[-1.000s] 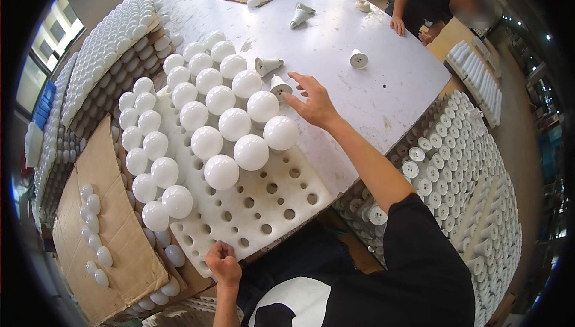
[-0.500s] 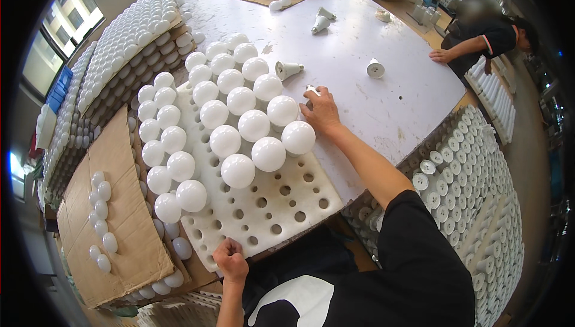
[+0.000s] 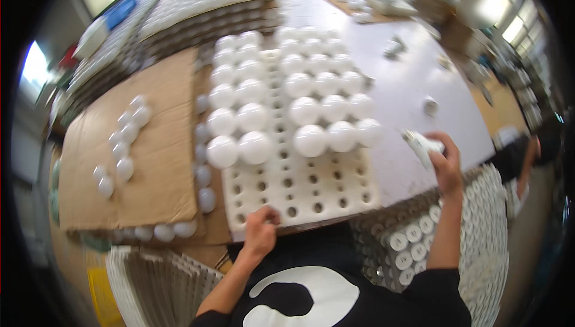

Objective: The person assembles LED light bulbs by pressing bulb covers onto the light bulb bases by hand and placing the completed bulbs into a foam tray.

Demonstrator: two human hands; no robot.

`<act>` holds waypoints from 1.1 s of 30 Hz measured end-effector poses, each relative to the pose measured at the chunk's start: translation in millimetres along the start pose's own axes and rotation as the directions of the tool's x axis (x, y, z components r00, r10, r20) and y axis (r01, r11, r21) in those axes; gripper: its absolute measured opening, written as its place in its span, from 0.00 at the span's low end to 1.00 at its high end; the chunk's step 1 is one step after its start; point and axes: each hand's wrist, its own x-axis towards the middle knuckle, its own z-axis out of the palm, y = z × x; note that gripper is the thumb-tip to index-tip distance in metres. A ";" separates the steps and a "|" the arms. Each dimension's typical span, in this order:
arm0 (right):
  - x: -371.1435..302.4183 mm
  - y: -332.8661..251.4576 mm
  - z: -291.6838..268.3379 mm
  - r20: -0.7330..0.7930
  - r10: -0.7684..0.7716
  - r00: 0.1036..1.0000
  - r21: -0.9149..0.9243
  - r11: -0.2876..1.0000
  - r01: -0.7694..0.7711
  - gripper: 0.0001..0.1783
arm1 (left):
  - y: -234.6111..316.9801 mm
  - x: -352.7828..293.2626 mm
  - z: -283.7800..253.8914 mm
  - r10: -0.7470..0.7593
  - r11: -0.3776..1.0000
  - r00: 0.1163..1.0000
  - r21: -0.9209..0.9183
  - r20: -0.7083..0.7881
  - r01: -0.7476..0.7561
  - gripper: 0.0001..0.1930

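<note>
right hand (image 3: 446,165) closed around a white plastic bulb body (image 3: 422,145), at 3 o'clock of the white perforated foam tray (image 3: 299,186); left hand (image 3: 261,231) pinches the tray's 6 o'clock edge. seat bulb squarely, tray steadied.

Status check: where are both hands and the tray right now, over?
Left hand grips near edge of white perforated tray. Right hand holds a white bulb part over the table. Tray's far rows filled with bulbs; near holes empty.
</note>
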 end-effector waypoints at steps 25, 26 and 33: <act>-24.7 -196.8 598.2 0.792 -0.517 0.324 0.196 0.719 0.667 0.29 | -54.3 -182.2 -112.3 -0.390 0.831 0.893 -0.504 -0.224 0.236 0.14; -19.0 -201.4 615.9 0.793 -0.472 0.385 0.120 0.740 0.661 0.29 | -53.0 -182.9 -113.1 -0.387 0.831 0.895 -0.503 -0.221 0.235 0.14; -3.5 -175.9 656.4 0.759 -0.485 0.435 -0.128 0.543 0.830 0.29 | -57.6 -185.8 -113.4 -0.360 0.839 0.882 -0.519 -0.304 0.164 0.15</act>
